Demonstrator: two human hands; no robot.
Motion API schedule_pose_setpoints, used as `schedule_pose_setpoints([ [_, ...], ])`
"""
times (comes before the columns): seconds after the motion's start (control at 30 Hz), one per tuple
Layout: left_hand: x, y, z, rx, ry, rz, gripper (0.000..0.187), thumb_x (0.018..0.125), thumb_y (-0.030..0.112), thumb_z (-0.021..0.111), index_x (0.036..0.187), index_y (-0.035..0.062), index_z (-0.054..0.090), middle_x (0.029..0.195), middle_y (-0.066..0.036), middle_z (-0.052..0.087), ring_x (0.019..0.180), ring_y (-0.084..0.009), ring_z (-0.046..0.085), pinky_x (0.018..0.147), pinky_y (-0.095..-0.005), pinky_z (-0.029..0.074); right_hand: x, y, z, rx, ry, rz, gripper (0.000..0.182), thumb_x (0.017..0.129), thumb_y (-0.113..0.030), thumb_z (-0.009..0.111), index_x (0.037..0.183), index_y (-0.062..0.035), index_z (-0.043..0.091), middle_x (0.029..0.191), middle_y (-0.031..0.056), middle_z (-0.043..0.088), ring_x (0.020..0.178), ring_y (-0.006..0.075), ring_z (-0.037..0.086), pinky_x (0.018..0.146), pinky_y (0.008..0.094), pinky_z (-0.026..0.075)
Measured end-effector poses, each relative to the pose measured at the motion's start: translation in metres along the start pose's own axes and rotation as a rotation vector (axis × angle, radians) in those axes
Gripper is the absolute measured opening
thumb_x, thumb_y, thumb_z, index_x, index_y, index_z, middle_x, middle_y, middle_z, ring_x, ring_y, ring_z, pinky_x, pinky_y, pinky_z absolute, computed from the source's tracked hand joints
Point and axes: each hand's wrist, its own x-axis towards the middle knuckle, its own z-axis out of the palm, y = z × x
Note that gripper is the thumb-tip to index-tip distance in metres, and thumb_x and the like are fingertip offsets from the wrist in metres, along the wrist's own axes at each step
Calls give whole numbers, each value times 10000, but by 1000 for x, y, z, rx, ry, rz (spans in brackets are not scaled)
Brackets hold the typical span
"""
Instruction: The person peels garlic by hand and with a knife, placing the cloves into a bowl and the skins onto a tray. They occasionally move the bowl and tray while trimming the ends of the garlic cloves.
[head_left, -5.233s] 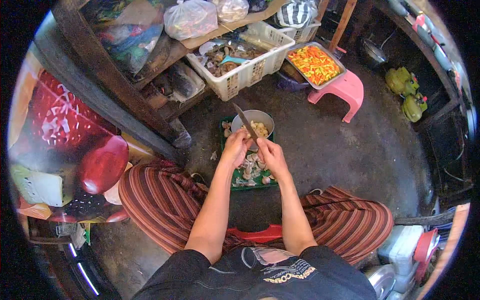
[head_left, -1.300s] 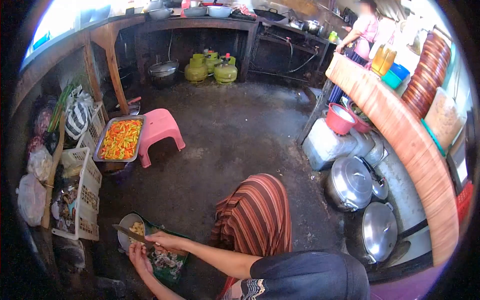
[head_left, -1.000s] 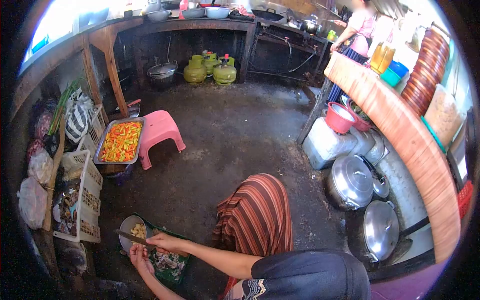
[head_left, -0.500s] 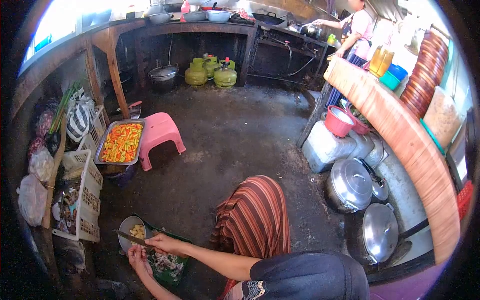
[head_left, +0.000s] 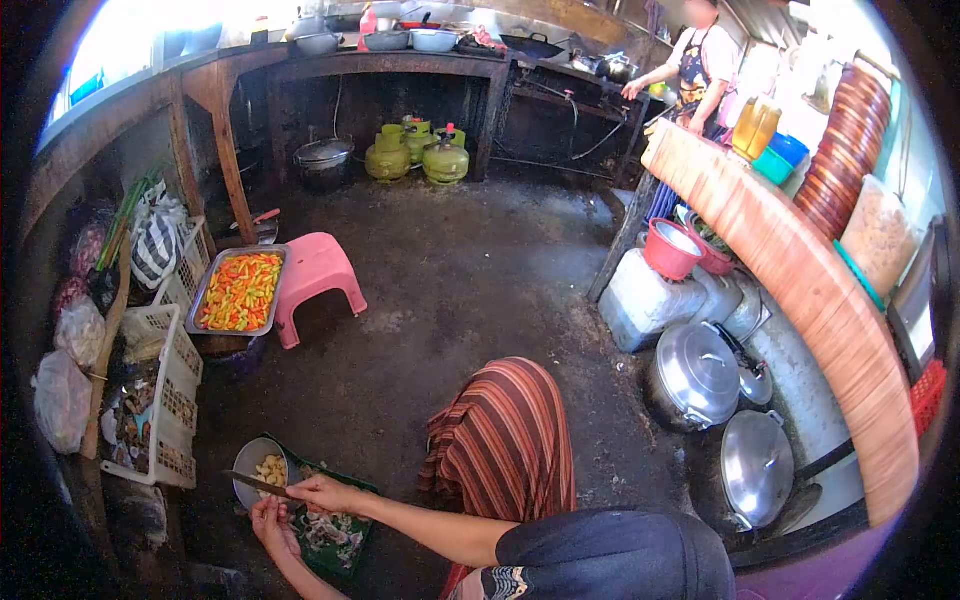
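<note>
head view: right hand [head_left: 318, 493] has its grip closed round the handle of a knife [head_left: 262, 484], blade running out to the left over the rim of the metal bowl [head_left: 250, 462]. left hand [head_left: 270, 523] sits just below and a bit left of the right grip, fingers curled narrow on something small, too small to tell what, probably a clove. hands are close together so the blade can work the piece held in the left grip.

bowl sits just above the left grip and holds pale peeled pieces, so clean bits drop straight in. green tray [head_left: 335, 530] lies on the floor under and right of both grips and catches the peels. striped knee [head_left: 505, 440] is up to the right of the right arm; the person sits low so everything stays within reach on the floor.

farther from the grips: white basket [head_left: 165, 400] up-left, tray of chillies [head_left: 240, 290] beside a pink stool [head_left: 318, 275] above, green gas cylinders [head_left: 415, 160] under the desk [head_left: 380, 62] at the back. pots with lids [head_left: 700, 375] well to the right. another person [head_left: 700, 70] works at the far desk.

vs 0.5 s ago: hands, knife, bowl sit in much the same place; view tipped slightly. the other person has shifted along the far desk, arm reaching left.
</note>
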Motion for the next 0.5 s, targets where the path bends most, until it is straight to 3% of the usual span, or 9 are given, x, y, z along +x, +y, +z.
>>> schedule_pose_setpoints([
  [0.17,-7,8,6,-22,7,-6,159,790,39,638,859,53,495,826,-26,539,639,-88,526,581,-175,467,0,7,1,139,60,55,334,907,-393,463,814,-92,575,512,-64,362,456,38,328,415,216,260],
  [0.3,-13,10,12,-42,-77,36,156,790,35,634,867,52,499,856,-34,543,677,-89,549,592,-164,470,-4,1,1,197,72,80,358,894,-432,471,704,-128,485,508,-60,357,456,46,334,422,228,256],
  [0.33,-7,3,9,-25,-5,30,159,788,35,635,872,58,502,827,-30,553,660,-84,549,582,-166,471,1,4,1,240,75,133,378,888,-446,473,675,-135,449,506,-60,340,456,50,331,428,233,254],
  [0.5,-3,1,3,-40,-38,34,155,788,38,635,848,67,494,791,-26,558,619,-78,535,559,-164,468,-4,-8,5,296,4,126,355,895,-425,470,714,-120,485,497,-55,343,444,55,333,417,228,251],
])
